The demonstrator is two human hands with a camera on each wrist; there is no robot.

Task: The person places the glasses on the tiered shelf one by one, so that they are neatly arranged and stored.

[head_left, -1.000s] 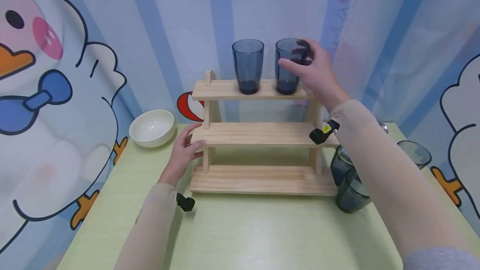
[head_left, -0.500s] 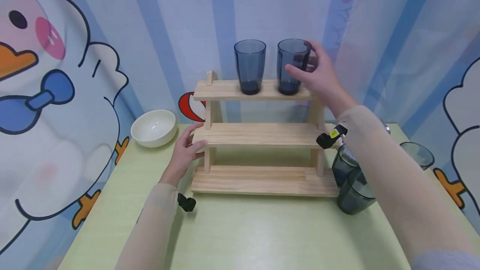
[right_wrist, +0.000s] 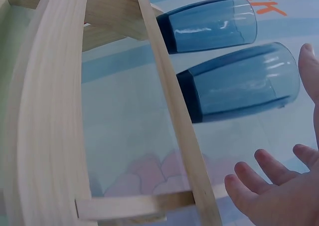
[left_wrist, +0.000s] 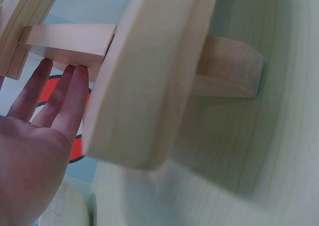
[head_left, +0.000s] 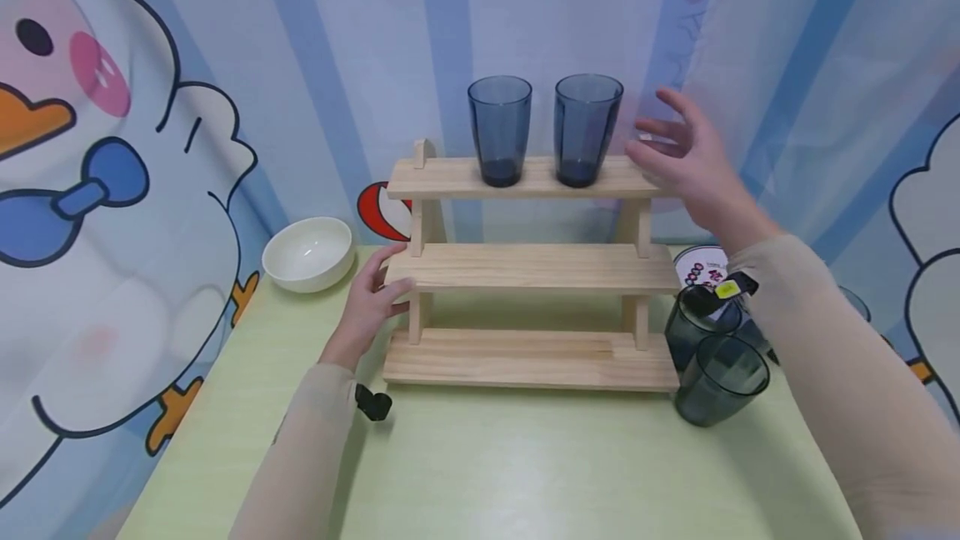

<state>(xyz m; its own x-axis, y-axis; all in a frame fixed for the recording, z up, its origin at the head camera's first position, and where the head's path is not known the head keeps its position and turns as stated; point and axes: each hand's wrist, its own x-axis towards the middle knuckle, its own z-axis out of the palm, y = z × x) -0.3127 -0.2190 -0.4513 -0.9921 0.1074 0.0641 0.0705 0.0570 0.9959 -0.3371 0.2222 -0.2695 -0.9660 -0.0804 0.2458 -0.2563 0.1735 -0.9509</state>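
Two blue glasses are sitting on the top tier of a wooden rack, side by side but apart. Both the left glass and the right glass stand upright, mouths up, long axes vertical. The rack's long axis runs left to right, tiers stepping down toward the near side.

Right hand is just right of the right glass, fingers and thumb spread apart, gap between hand and glass. Left hand is at the rack's left end, fingers fairly straight with tips against the upright; can't tell how hard it's pressing.

White bowl on the table, left of the rack; smoky glasses bunched to the right.
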